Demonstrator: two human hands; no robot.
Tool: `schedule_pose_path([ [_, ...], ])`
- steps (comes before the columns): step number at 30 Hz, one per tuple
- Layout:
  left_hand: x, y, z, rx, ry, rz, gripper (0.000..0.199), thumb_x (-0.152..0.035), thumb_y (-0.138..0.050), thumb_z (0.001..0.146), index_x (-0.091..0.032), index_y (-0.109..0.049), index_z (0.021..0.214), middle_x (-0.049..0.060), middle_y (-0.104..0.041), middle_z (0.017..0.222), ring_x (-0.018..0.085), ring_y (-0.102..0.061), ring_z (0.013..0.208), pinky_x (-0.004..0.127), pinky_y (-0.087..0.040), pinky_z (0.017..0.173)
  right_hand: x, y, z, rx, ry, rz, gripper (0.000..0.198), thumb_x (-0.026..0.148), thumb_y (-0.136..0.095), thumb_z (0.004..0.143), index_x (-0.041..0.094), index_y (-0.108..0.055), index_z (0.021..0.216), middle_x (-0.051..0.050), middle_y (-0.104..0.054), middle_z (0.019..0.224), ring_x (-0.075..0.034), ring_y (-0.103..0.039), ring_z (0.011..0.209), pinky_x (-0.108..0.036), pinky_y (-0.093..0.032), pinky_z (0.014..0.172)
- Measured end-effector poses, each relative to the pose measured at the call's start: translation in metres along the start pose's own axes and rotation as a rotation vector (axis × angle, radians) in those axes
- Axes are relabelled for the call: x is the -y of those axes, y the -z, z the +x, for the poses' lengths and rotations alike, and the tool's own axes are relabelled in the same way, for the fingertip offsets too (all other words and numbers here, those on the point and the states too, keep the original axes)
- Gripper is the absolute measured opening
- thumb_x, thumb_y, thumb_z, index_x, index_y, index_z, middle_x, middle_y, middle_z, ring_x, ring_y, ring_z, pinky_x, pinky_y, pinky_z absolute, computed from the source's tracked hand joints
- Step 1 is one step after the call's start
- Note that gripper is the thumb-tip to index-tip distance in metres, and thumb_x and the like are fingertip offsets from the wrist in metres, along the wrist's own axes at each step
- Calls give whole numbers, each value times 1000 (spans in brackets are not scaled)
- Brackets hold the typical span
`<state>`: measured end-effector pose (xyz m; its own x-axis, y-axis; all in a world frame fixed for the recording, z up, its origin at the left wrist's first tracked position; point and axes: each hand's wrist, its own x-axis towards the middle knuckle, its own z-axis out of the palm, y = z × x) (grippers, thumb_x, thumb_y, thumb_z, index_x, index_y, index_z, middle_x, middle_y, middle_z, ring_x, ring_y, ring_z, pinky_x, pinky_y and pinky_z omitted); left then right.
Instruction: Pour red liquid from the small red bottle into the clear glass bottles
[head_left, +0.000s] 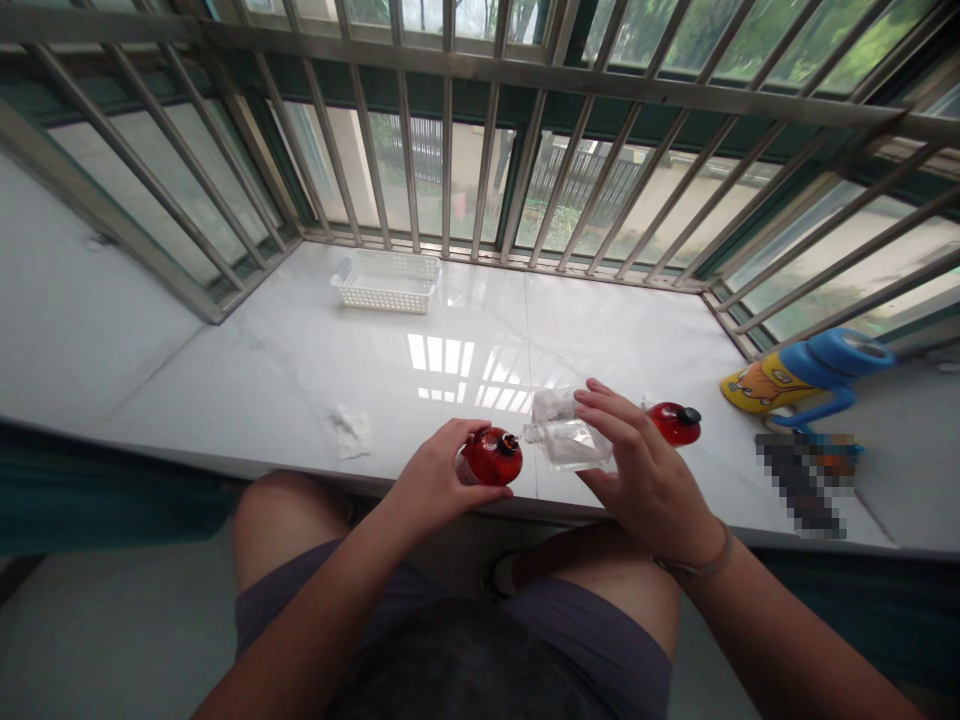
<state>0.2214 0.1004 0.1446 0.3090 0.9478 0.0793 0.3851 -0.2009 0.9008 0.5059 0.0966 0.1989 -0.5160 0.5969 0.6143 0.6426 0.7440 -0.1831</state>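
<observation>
My left hand (431, 475) is wrapped round a red bottle (493, 460) near the sill's front edge, its dark neck facing up and to the right. In my right hand (652, 475) is a small clear bottle (576, 445), tipped on its side with its narrow neck pointing left at the red bottle's mouth. The two necks are very close; I cannot tell if they touch. Just behind the clear bottle shows another clear shape (553, 404), partly hidden. A second red bottle (670, 424) with a black cap is beyond my right hand, partly covered by it.
On the white marble sill (270, 390) stand a white perforated basket (386, 285) at the back left and a blue and yellow water bottle (799, 370) at the right. A crumpled tissue (351, 432) lies left of my hands. Metal window bars (448, 160) border the back.
</observation>
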Motion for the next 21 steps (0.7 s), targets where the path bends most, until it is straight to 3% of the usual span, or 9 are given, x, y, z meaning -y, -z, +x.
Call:
schedule_pose_path([
  [21,3,-3,-3,-1,3,-9,77,-39,-101,68,-28,-66,135,9,-72,136,32,-69,127,48,-55,113,-2,3,-2,57,22,5,70,7,-68,97,24,-43,160,-19,-60,153,-38,-49,154,-64,-53,121],
])
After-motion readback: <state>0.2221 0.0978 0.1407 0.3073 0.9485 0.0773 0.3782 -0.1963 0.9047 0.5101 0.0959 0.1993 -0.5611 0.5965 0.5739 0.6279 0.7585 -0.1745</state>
